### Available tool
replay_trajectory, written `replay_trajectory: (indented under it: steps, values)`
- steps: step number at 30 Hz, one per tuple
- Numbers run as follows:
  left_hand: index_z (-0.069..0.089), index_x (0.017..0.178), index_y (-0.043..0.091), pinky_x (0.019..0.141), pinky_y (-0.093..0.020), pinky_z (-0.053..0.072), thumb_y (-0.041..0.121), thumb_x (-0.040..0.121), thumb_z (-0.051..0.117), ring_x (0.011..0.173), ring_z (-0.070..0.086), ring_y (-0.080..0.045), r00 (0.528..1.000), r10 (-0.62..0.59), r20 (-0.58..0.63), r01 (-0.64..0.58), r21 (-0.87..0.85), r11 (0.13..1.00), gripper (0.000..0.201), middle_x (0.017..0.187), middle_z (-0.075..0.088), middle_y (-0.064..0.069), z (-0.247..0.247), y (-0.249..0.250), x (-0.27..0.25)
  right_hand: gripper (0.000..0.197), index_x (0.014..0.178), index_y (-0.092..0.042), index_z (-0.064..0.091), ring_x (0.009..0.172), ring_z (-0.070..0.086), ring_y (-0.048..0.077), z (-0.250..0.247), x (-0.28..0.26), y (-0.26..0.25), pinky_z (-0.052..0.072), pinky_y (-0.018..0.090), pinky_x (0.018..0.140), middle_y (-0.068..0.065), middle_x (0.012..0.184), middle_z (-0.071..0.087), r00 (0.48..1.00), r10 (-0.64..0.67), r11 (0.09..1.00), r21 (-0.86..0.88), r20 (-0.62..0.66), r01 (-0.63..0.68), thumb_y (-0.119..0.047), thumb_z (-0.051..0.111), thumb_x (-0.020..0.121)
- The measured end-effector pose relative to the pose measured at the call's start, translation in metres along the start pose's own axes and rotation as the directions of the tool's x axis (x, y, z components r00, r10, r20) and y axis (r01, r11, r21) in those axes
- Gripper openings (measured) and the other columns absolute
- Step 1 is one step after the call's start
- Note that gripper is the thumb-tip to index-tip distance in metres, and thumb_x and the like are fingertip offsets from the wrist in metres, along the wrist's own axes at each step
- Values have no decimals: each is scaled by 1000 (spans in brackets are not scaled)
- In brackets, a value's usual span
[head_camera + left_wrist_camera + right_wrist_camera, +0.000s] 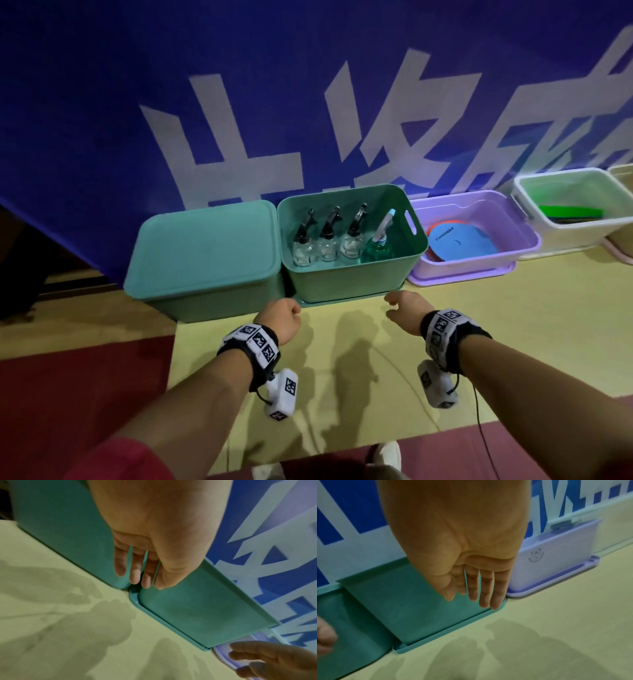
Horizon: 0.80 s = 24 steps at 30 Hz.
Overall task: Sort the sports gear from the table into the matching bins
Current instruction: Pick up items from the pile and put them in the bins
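Note:
Several bins stand in a row on the floor against a blue banner. The open green bin holds three clear spray bottles and a blue-green one. My left hand hangs just before the bin's left front corner and holds nothing; its fingers point down. My right hand hovers at the right front corner with relaxed, straight fingers, also holding nothing. Neither hand clearly touches the bin.
A teal bin with its lid on stands left of the green one. To the right come a purple bin with round flat paddles and a white bin with flat green pieces. Yellow mat lies in front.

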<state>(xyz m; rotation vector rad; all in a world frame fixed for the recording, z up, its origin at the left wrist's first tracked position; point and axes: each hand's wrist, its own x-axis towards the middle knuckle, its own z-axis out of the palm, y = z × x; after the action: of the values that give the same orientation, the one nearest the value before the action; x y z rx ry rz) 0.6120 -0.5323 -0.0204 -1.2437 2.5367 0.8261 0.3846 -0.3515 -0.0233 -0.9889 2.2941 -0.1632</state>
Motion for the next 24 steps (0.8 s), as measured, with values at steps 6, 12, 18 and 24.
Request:
replay_trajectory:
  steps: [6, 12, 18, 24]
  values:
    - [44, 143, 16, 111, -35, 35, 21, 89, 56, 135, 39, -26, 983, -184, 28, 183, 32, 983, 55, 151, 37, -4, 53, 9, 23, 65, 148, -15, 36, 134, 41, 27, 13, 46, 54, 35, 34, 111, 7, 153, 35, 997, -65, 998, -5, 41, 66, -11, 58, 86]
    - [21, 154, 24, 117, -40, 27, 25, 89, 57, 146, 19, -24, 954, -290, 80, 284, 81, 955, 74, 163, 9, 7, 82, 9, 42, 63, 145, -21, 41, 132, 40, 33, 22, 80, 80, 38, 39, 108, -3, 160, 19, 995, -99, 994, -46, 26, 100, -10, 52, 84]
    - [18, 155, 25, 118, -37, 24, 22, 89, 55, 147, 16, -22, 955, -288, 72, 273, 160, 948, 75, 163, 8, 6, 87, 13, 55, 56, 144, -34, 34, 142, 23, 27, 28, 86, 89, 39, 45, 108, -7, 161, 11, 994, -109, 979, -172, 15, 110, -19, 44, 92]
    - [19, 154, 25, 115, -37, 28, 22, 89, 53, 145, 21, -21, 956, -283, 71, 261, 227, 938, 73, 162, 12, 8, 91, 18, 58, 52, 141, -37, 34, 137, 32, 27, 28, 87, 89, 44, 46, 101, -7, 157, 16, 994, -111, 960, -258, 7, 110, -18, 43, 94]
